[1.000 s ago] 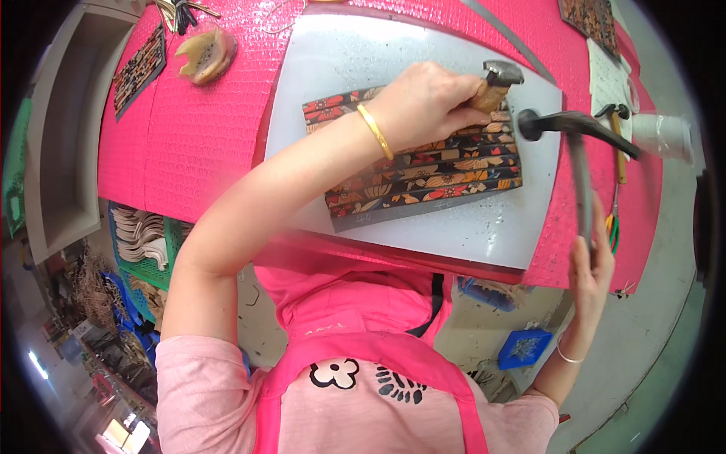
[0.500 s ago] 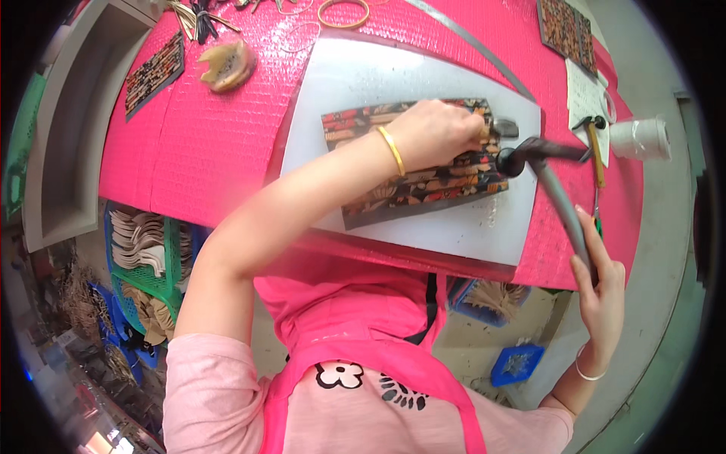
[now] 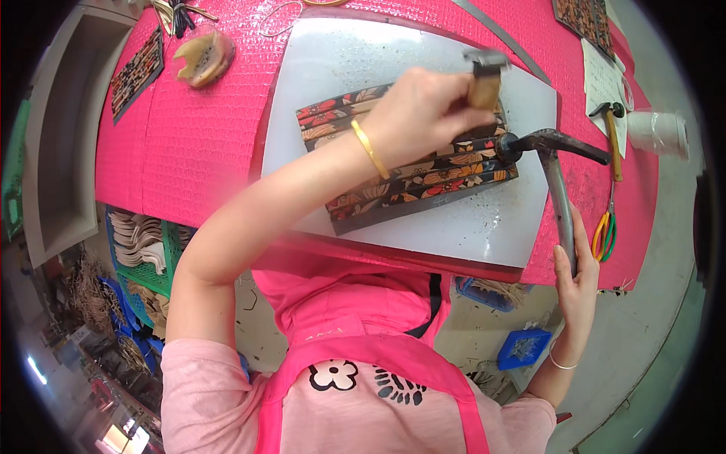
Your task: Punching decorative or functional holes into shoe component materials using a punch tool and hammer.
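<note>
Black floral-patterned strips [image 3: 423,189] lie side by side on a dark backing sheet, which rests on a white board [image 3: 446,242]. My left hand [image 3: 427,110] reaches over the strips, closed around a short tool [image 3: 485,89] with a wooden handle and a blurred metal end; the metal part is raised above the strips. My right hand [image 3: 576,265] grips the grey handle of a hammer [image 3: 563,204]. The hammer's dark round face is beside the strips' right ends; whether it touches them I cannot tell.
A pink sheet [image 3: 189,159] covers the table. At the left lie a cut-open pale container [image 3: 204,59] and a patterned piece [image 3: 138,77]. To the right are another hammer [image 3: 614,140], scissors [image 3: 605,231], paper [image 3: 601,83] and a white wrapped roll [image 3: 659,134].
My left hand has lifted slightly with the short tool, whose metal end has swung up and away from the strips. The hammer's head has shifted slightly right; my right hand has moved left.
</note>
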A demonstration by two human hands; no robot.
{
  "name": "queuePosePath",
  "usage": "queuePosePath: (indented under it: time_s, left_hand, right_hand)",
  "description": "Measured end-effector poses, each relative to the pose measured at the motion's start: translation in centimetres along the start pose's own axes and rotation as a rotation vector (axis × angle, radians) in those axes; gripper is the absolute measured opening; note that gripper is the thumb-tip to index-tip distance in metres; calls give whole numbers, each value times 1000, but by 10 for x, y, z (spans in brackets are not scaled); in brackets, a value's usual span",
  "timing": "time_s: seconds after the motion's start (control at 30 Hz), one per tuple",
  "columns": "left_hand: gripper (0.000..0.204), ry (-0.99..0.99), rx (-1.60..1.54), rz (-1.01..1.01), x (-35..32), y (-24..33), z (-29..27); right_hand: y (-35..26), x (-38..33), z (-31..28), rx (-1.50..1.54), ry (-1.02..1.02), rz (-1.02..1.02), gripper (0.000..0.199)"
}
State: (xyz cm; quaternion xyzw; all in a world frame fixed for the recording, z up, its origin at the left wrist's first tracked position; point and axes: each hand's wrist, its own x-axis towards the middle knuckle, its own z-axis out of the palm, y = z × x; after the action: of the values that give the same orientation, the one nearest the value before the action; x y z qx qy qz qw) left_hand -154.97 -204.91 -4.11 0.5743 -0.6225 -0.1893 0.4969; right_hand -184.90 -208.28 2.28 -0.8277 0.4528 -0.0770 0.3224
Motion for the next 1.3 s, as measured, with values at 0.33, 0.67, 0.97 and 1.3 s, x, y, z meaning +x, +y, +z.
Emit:
queuePosePath:
  time_s: [0.33,0.67,0.97,1.3]
  left_hand:
    - [22,-29,186,121,1,-9,4]
    - [24,-87,228,215,2,-9,4]
    - [25,-82,326,251,-3,-3,14]
    - [24,-92,401,188,-3,2,15]
  right_hand:
    - [13,4,5,154,-45,43,51]
    - [21,-2,6,184,-4,124,50]
    - [-31,2,-101,391,907,-518,34]
    - [-27,-18,-53,21,166,-137,49]
